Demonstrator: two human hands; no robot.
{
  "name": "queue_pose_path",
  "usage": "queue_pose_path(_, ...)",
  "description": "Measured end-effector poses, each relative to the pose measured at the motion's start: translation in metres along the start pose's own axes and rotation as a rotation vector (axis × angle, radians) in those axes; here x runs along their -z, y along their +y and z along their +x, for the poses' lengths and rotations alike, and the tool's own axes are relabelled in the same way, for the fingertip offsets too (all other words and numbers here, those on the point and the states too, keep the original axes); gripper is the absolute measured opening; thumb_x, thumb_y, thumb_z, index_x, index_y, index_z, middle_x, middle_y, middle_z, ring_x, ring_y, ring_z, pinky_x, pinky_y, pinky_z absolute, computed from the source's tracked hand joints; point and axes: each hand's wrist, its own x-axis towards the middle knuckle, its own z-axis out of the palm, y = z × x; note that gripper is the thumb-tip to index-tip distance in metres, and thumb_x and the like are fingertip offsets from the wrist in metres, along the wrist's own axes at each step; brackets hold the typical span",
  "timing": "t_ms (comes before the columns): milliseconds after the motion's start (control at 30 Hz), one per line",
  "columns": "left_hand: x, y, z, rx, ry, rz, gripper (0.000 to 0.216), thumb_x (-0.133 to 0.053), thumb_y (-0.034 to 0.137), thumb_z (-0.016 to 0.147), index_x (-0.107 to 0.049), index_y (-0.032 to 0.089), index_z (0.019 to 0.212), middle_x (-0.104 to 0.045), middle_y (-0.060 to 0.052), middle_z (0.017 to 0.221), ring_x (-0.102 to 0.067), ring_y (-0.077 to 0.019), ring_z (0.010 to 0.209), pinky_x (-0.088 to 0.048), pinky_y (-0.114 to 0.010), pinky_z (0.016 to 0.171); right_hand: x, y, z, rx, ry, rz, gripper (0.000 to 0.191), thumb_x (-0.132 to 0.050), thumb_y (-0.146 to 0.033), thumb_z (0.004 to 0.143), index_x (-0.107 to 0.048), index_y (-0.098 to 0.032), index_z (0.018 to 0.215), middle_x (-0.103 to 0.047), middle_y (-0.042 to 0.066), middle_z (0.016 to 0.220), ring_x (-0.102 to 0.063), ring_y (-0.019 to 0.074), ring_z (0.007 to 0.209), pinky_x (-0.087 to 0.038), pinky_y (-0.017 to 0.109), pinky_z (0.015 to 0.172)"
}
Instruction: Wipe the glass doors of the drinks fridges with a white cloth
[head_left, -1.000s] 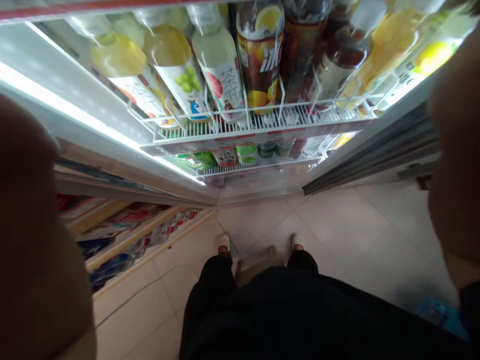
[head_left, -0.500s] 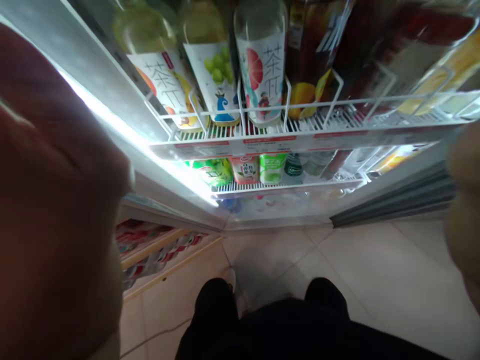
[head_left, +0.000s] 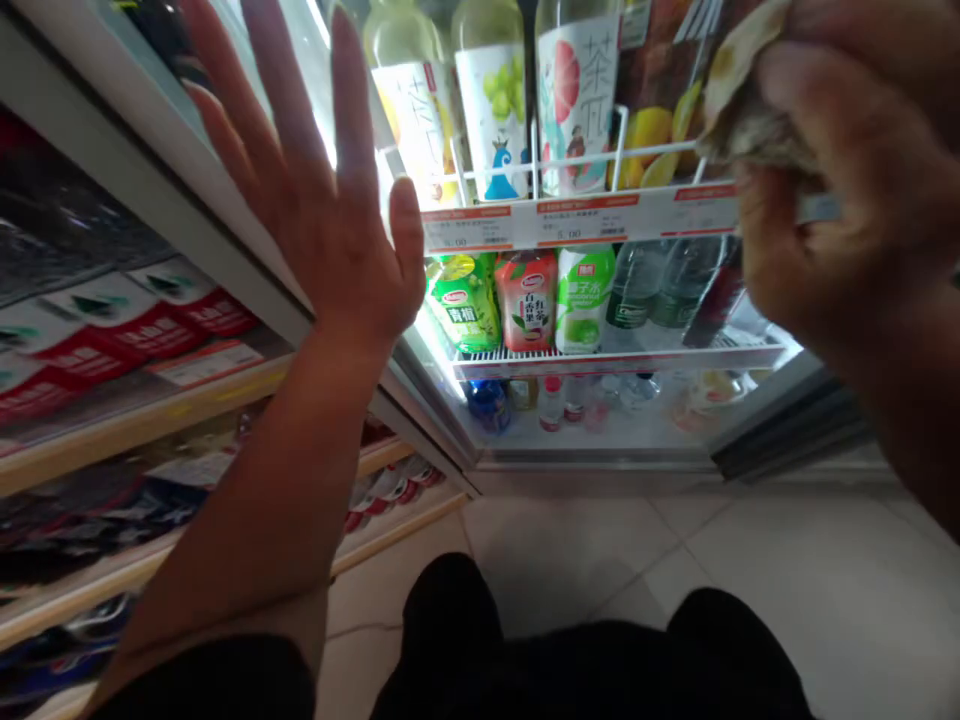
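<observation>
My left hand is spread flat, fingers apart and pointing up, over the left frame of a lit drinks fridge. Whether its palm touches the frame cannot be made out. At the upper right, my right hand is closed around a crumpled, stained whitish cloth, held in front of the fridge's upper shelf. Behind the hands stand tea bottles with white labels, one with green grapes and one with a red fruit slice. The right hand and cloth hide part of that row.
A lower fridge shelf holds a green pouch, a red pouch, a coconut water pouch and dark-green-labelled bottles. Price tags line the shelf rail. Wooden shelves of packaged goods stand left. Tiled floor lies below.
My left hand, a close blur before, is now farther from the camera and spread out. My right hand has come in from the right edge, showing the cloth. The view has shifted left.
</observation>
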Motion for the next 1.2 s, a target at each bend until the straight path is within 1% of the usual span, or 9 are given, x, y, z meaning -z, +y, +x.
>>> queue_pose_path(133,-0.002,0.000,-0.007,-0.061,-0.036,-0.117,0.067,-0.018,0.054,0.102,-0.022,0.016,0.158,0.023,0.015,0.159,0.011,-0.0219,0.155,-0.001,-0.048,0.128,0.008,-0.025,0.015,0.030,0.040,-0.087,0.042,-0.040,-0.036,0.106,-0.074,-0.011,0.112,-0.056,0.007,0.147,-0.042,0.0213,0.141,-0.033,0.037,0.117)
queue_pose_path(267,0.000,0.000,-0.012,0.004,-0.105,-0.275,0.068,-0.023,0.052,0.100,-0.024,0.014,0.157,0.005,0.005,0.167,0.016,-0.0210,0.153,0.005,-0.053,0.126,0.020,-0.017,0.057,0.056,0.148,-0.234,0.039,-0.043,-0.030,0.104,-0.063,-0.012,0.133,-0.057,0.006,0.147,-0.048,0.0195,0.134,-0.034,0.035,0.115)
queue_pose_path(367,0.008,0.006,-0.012,0.057,-0.148,-0.379,0.069,-0.030,0.050,0.097,-0.032,0.012,0.155,-0.005,0.001,0.168,0.015,-0.0219,0.153,0.005,-0.054,0.127,0.010,-0.010,0.071,0.035,0.221,-0.332,0.042,-0.040,-0.023,0.103,-0.054,-0.015,0.142,-0.054,0.004,0.150,-0.049,0.0185,0.137,-0.031,0.040,0.120)
queue_pose_path(533,0.010,0.004,-0.020,0.056,-0.168,-0.487,0.066,-0.038,0.052,0.097,-0.039,0.017,0.152,-0.012,-0.001,0.168,0.013,-0.0241,0.154,0.005,-0.054,0.127,-0.018,-0.004,0.051,0.273,-0.080,-0.285,0.042,-0.041,-0.026,0.103,-0.057,-0.037,0.141,-0.058,-0.009,0.146,-0.053,0.0198,0.134,-0.041,0.044,0.116)
queue_pose_path(700,-0.010,-0.002,-0.028,0.004,-0.141,-0.416,0.066,-0.035,0.053,0.101,-0.032,0.016,0.156,-0.002,-0.003,0.169,0.014,-0.0272,0.154,0.010,-0.057,0.125,-0.010,0.007,0.040,0.141,0.096,-0.270,0.046,-0.033,-0.027,0.104,-0.050,-0.032,0.147,-0.051,-0.003,0.153,-0.047,0.0236,0.139,-0.037,0.048,0.120)
queue_pose_path(900,-0.021,-0.002,-0.032,-0.020,-0.069,-0.362,0.064,-0.035,0.050,0.101,-0.030,0.019,0.158,-0.005,-0.007,0.170,0.013,-0.0272,0.155,0.007,-0.058,0.126,-0.011,0.008,0.026,0.240,0.015,-0.296,0.043,-0.036,-0.027,0.105,-0.052,-0.039,0.143,-0.057,-0.009,0.147,-0.050,0.0194,0.135,-0.039,0.041,0.118)
queue_pose_path(1000,-0.026,-0.006,-0.038,-0.066,0.006,-0.329,0.065,-0.041,0.044,0.100,-0.025,0.022,0.160,-0.004,-0.007,0.170,0.008,-0.0294,0.156,0.002,-0.060,0.126,-0.013,0.013,0.029,0.178,0.146,-0.292,0.045,-0.036,-0.026,0.105,-0.049,-0.037,0.146,-0.055,-0.005,0.149,-0.048,0.0207,0.137,-0.038,0.043,0.119)
queue_pose_path(1100,-0.028,-0.011,-0.042,-0.111,0.068,-0.285,0.072,-0.049,0.040,0.096,-0.019,0.031,0.161,-0.005,-0.002,0.170,-0.001,-0.0312,0.157,-0.006,-0.060,0.126,-0.018,0.016,0.029,0.140,0.298,-0.289,0.052,-0.037,-0.023,0.103,-0.039,-0.038,0.153,-0.053,-0.004,0.151,-0.048,0.0217,0.139,-0.037,0.045,0.121)
queue_pose_path(1200,-0.018,-0.016,-0.028,-0.049,0.119,-0.245,0.071,-0.054,0.044,0.089,-0.029,0.045,0.156,-0.017,0.009,0.167,-0.018,-0.0318,0.153,-0.012,-0.058,0.125,-0.023,0.013,0.023,0.260,0.220,-0.269,0.066,-0.047,-0.021,0.100,-0.024,-0.045,0.157,-0.052,-0.010,0.151,-0.050,0.0207,0.138,-0.042,0.042,0.118)
